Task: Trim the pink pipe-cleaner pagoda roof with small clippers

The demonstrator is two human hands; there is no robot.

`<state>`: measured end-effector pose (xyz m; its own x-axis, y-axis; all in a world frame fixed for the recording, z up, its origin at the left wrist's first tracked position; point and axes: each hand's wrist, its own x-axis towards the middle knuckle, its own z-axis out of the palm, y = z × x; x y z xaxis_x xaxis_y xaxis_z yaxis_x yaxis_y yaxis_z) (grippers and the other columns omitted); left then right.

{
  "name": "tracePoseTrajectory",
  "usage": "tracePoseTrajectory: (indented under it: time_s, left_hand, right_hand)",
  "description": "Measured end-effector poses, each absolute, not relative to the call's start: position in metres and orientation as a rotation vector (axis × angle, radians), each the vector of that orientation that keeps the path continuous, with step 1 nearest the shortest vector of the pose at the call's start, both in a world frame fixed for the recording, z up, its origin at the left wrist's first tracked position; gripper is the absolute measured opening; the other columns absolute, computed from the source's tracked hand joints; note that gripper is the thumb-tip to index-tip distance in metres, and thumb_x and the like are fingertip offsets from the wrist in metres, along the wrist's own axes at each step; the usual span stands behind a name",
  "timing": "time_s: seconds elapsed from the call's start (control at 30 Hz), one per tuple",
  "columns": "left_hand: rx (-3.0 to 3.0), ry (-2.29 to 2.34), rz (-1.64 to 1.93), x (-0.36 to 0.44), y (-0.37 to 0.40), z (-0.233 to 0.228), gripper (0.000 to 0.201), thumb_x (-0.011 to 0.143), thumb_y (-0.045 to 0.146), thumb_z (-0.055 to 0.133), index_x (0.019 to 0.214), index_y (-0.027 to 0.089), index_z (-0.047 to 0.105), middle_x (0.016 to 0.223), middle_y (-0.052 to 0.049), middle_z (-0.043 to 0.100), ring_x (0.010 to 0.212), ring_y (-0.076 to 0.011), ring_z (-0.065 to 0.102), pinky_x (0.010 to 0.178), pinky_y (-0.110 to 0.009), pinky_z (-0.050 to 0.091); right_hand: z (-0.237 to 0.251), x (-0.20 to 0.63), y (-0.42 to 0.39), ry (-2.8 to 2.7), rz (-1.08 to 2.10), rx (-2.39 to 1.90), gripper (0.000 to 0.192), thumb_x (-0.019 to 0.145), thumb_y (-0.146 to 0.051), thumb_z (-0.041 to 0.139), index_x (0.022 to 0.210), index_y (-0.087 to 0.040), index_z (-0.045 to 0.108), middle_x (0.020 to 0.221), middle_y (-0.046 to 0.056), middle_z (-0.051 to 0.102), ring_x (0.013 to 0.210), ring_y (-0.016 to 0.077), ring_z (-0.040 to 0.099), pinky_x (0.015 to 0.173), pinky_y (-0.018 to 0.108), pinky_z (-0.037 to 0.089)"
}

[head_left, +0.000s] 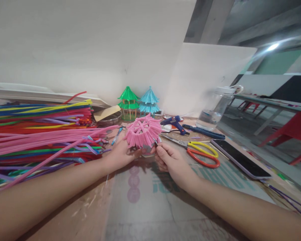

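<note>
A pink pagoda-like piece made of pipe cleaners (143, 130) stands in front of me, its fringed roof spread over a base that is mostly hidden. Around its lower left side curl the fingers of my left hand (124, 154), closed on it. My right hand (169, 160) is at its lower right, thumb and fingers pinched on a small dark thing too tiny to name. Behind it are a finished-looking green pagoda (128, 100) and a light blue one (149, 100). Scissors (203, 154) with yellow and red handles lie right of my right hand.
Bundles of coloured pipe cleaners (40, 134) cover the left side. A blue glue gun (177, 124), a dark blue tool (204, 132), a water bottle (213, 108) and a phone (240, 159) lie to the right. White boards (90, 43) stand behind the table.
</note>
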<state>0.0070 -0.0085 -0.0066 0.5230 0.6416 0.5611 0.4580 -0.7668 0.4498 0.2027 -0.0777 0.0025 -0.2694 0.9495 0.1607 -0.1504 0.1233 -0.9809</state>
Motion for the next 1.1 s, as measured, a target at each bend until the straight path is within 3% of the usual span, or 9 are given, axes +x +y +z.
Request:
tracePoseTrajectory:
  time_s: [0.17, 0.57, 0.77, 1.1]
  left_hand:
    - [2.528, 0.92, 1.026, 0.0057, -0.0075, -0.0079, 0.04, 0.093, 0.051, 0.055, 0.111, 0.018, 0.07, 0.132, -0.014, 0.065, 0.121, -0.0339, 0.058, 0.099, -0.047, 0.052]
    - [2.534, 0.909, 1.084, 0.0066, -0.0082, -0.0051, 0.041, 0.093, 0.056, 0.056, 0.104, 0.02, 0.072, 0.106, -0.01, 0.074, 0.115, -0.0326, 0.061, 0.104, -0.048, 0.049]
    - [2.49, 0.859, 1.172, 0.0101, -0.0112, 0.0003, 0.052, 0.092, 0.064, 0.051, 0.115, 0.021, 0.069, 0.112, -0.01, 0.072, 0.12, -0.0336, 0.06, 0.104, -0.05, 0.049]
    - [2.549, 0.834, 1.174, 0.0085, -0.0099, 0.0006, 0.055, 0.095, 0.067, 0.043, 0.11, 0.021, 0.07, 0.116, -0.01, 0.072, 0.122, -0.0337, 0.059, 0.109, -0.051, 0.045]
  right_hand:
    - [0.0029, 0.2024, -0.078, -1.326, 1.406, -0.837, 0.051, 0.074, -0.068, 0.07, 0.079, -0.021, 0.049, 0.054, -0.011, 0.032, 0.045, 0.0063, 0.022, 0.043, 0.022, 0.016]
    - [0.0032, 0.2032, -0.0786, -1.33, 1.427, -0.843, 0.056, 0.071, -0.072, 0.07, 0.078, -0.021, 0.048, 0.055, -0.01, 0.032, 0.046, 0.0063, 0.021, 0.043, 0.022, 0.015]
    - [0.005, 0.2048, -0.079, -1.342, 1.405, -0.86, 0.057, 0.072, -0.073, 0.068, 0.075, -0.022, 0.044, 0.054, -0.01, 0.033, 0.045, 0.0063, 0.021, 0.042, 0.023, 0.012]
    - [0.0028, 0.2054, -0.0782, -1.369, 1.437, -0.9, 0.054, 0.074, -0.072, 0.066, 0.079, -0.021, 0.049, 0.052, -0.011, 0.031, 0.042, 0.0051, 0.018, 0.042, 0.023, 0.01]
